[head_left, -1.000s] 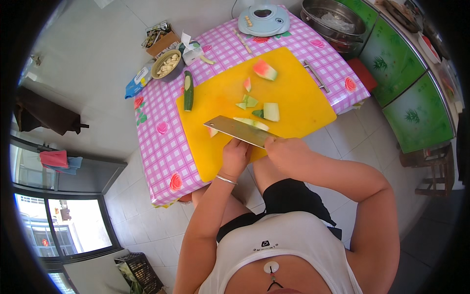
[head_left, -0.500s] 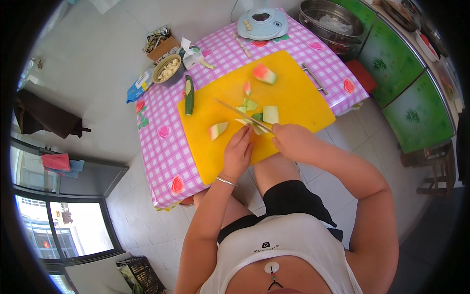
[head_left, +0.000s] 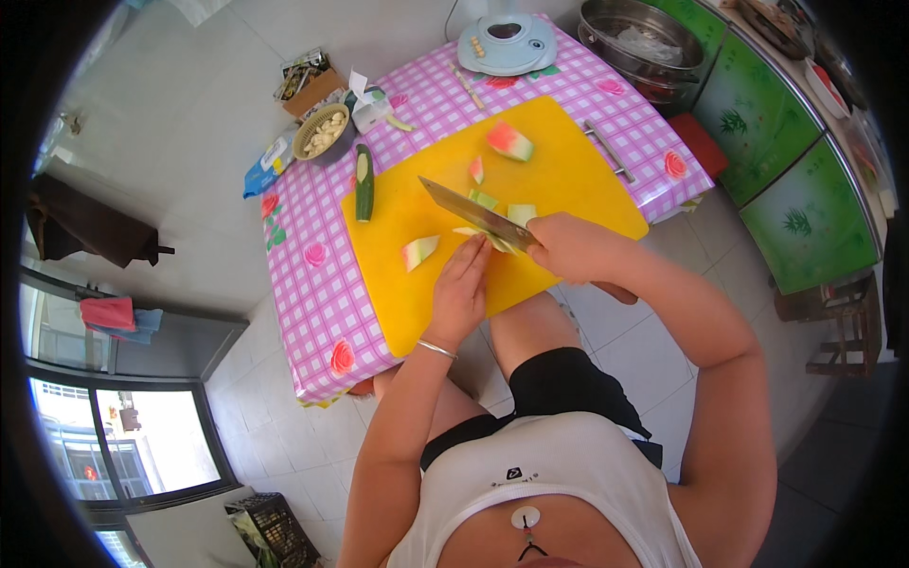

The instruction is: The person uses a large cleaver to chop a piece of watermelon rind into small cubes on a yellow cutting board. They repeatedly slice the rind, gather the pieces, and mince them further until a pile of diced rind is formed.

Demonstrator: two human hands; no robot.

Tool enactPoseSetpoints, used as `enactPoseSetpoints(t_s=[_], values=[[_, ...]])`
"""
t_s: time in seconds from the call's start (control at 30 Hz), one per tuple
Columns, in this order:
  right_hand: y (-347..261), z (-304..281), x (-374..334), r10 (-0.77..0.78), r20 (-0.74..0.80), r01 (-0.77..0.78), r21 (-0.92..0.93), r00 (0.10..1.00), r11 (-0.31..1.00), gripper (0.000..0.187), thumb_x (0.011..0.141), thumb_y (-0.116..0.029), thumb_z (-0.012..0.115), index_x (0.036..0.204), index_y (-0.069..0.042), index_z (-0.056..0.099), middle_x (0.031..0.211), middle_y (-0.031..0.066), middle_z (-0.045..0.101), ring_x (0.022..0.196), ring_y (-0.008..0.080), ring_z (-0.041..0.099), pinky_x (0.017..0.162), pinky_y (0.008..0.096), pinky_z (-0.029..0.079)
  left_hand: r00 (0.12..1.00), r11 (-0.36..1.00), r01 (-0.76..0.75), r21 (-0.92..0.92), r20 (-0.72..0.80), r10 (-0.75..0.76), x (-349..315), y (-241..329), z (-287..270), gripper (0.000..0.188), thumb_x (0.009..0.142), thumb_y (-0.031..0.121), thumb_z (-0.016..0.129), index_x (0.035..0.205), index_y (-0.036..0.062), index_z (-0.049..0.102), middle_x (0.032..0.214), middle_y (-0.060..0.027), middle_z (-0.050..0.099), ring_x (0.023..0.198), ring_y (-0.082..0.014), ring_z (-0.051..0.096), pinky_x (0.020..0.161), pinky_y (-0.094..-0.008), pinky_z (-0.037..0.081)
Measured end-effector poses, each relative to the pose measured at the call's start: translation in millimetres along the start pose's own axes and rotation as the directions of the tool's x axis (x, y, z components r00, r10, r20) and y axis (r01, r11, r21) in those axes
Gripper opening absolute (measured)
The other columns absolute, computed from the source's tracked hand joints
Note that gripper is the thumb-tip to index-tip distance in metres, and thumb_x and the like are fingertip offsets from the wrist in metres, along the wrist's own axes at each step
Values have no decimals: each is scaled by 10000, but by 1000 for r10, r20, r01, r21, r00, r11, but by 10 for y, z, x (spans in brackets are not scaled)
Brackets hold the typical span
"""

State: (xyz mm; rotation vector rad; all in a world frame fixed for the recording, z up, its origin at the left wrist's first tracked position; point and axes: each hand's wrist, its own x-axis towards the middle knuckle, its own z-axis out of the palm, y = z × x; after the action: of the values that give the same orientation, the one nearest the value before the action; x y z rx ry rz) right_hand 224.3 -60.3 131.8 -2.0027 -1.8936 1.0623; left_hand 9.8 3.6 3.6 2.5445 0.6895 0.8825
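Note:
My right hand (head_left: 573, 246) is closed around the handle of a broad kitchen knife (head_left: 464, 206), whose blade points to the far left over the cutting board. Under and beside the blade lie pale green pieces of watermelon rind (head_left: 502, 245), partly hidden by it. The fingers of my left hand (head_left: 462, 282) are together, their tips pressing a rind piece beside the blade. Around them on the yellow cutting board (head_left: 597, 185) are a square rind piece (head_left: 520, 214), a rind wedge (head_left: 419, 252), a small red wedge (head_left: 476, 170) and a larger watermelon chunk (head_left: 509, 142).
A cucumber with a peeled patch (head_left: 365, 185) lies at the board's left edge. Beyond it stands a bowl of pale pieces (head_left: 327, 153). At the far side of the pink checked tablecloth (head_left: 317, 303) are a light blue appliance (head_left: 511, 59) and a metal steamer pot (head_left: 653, 80).
The knife blade has turned from nearly edge-on to showing its broad face, and now covers more of the rind. My right wrist has rolled with it. My left hand stays almost in place.

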Motion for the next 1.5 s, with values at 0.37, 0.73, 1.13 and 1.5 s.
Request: enactPoseSetpoints(t_s=[0.37, 0.73, 1.13, 1.5], values=[[253, 407, 339, -113, -115, 99, -122, 987, 988, 227, 905, -156, 538, 1006, 9, 658, 968, 274, 681, 927, 434, 663, 806, 515, 522, 999, 989, -35, 145, 21, 32, 41, 168, -3, 551, 773, -19, 610, 1320, 23, 561, 1314, -224, 557, 1193, -421, 542, 1035, -457, 452], [392, 303, 197, 121, -178, -51, 353, 977, 934, 244, 972, -178, 510, 1050, 51, 544, 755, 169, 629, 555, 247, 625, 504, 383, 526, 1000, 961, -22, 274, -9, 25, -21, 144, -11, 484, 823, 211, 709, 1276, 84, 598, 1448, -196, 488, 1355, -394, 427, 1134, -500, 342], [861, 361, 11, 272, -359, 89, 733, 893, 675, 190, 964, -154, 564, 971, 32, 522, 687, 89, 579, 480, 156, 549, 452, 334, 489, 998, 914, 27, 405, 33, -44, 27, 142, 58, 401, 876, 282, 658, 1260, 168, 653, 1431, -119, 530, 1435, -401, 316, 1161, -645, 146], [1186, 561, 91, 340, -436, 133, 755, 833, 642, 174, 976, -129, 538, 979, 34, 480, 641, 93, 575, 430, 188, 551, 429, 355, 472, 913, 562, 206, 801, 50, -406, 595, -381, -237, 453, 842, 199, 636, 1276, 69, 627, 1435, -195, 517, 1422, -389, 362, 1154, -653, 179]])
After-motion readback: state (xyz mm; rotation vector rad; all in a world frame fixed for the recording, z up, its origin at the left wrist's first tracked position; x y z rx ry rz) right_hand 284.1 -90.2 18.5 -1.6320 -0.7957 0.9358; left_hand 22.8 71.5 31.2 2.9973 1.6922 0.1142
